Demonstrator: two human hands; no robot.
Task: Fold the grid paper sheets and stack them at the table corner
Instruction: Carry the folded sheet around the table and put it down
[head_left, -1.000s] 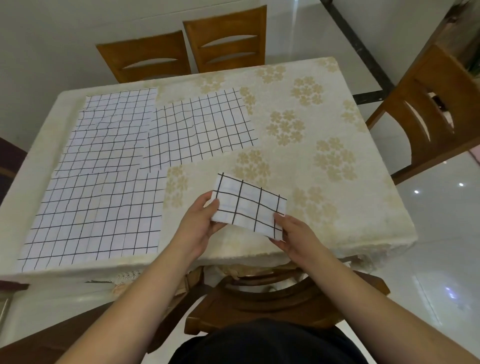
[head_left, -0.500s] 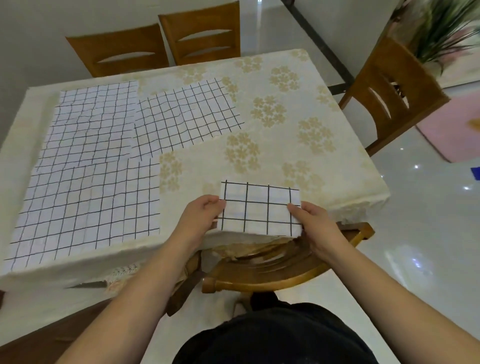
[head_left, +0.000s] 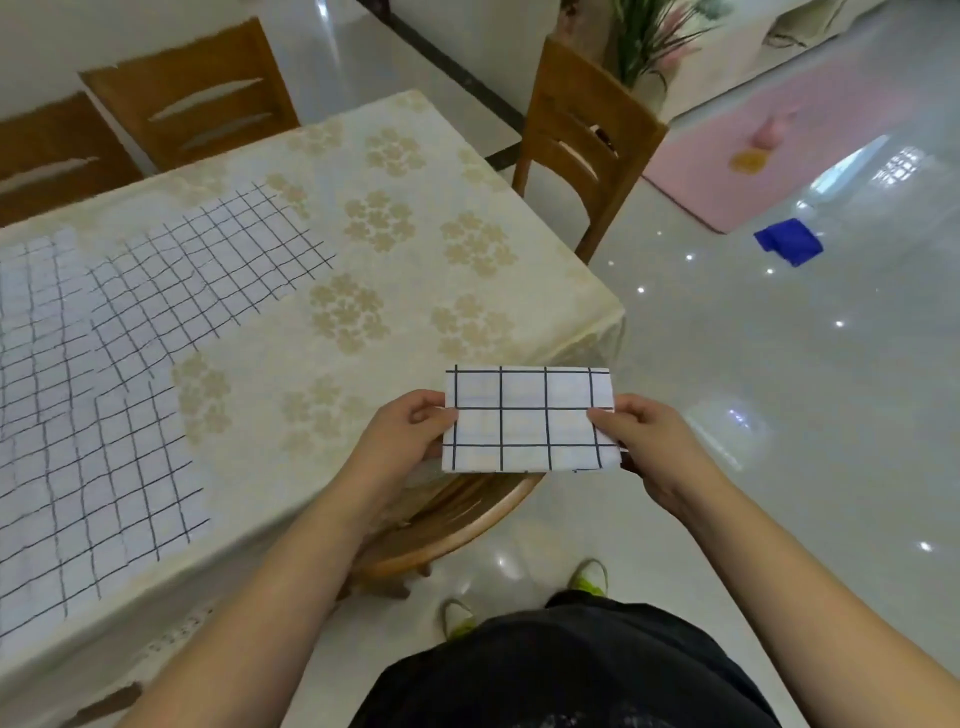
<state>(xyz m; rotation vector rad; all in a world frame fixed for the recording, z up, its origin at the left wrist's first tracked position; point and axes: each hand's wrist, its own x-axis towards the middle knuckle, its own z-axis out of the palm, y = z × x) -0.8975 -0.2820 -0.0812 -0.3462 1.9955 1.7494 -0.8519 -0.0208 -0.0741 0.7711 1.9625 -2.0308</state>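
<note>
A folded grid paper sheet (head_left: 527, 421) is held flat between two hands at the near right corner of a dining table (head_left: 363, 291), just off the table's edge and above a wooden chair seat (head_left: 457, 512). The left hand (head_left: 402, 441) pinches the sheet's left edge, thumb on top and fingers curled beneath; the right hand (head_left: 649, 441) pinches the right edge in the same way, thumb laid across the top face. The sheet is kept level, long side running from one grip to the other, with bold dark grid lines facing up.

To the left of the grip and farther away, unfolded grid sheets are seen lying flat on the floral tablecloth: one large sheet (head_left: 93, 467) near the table's front edge, and another (head_left: 208, 260) beyond it toward the middle of the table, its near corner overlapped with the paper at the far left. Beyond the held sheet and to its right, a wooden chair (head_left: 582, 145) is drawn up at the table's side. Two more chair backs (head_left: 192, 98) are seen at the far edge. Further right of the grip, a blue object (head_left: 788, 241) and a pink mat (head_left: 779, 156) are seen on the glossy floor. Below the grip, green-trimmed shoes (head_left: 589, 577) are visible.
</note>
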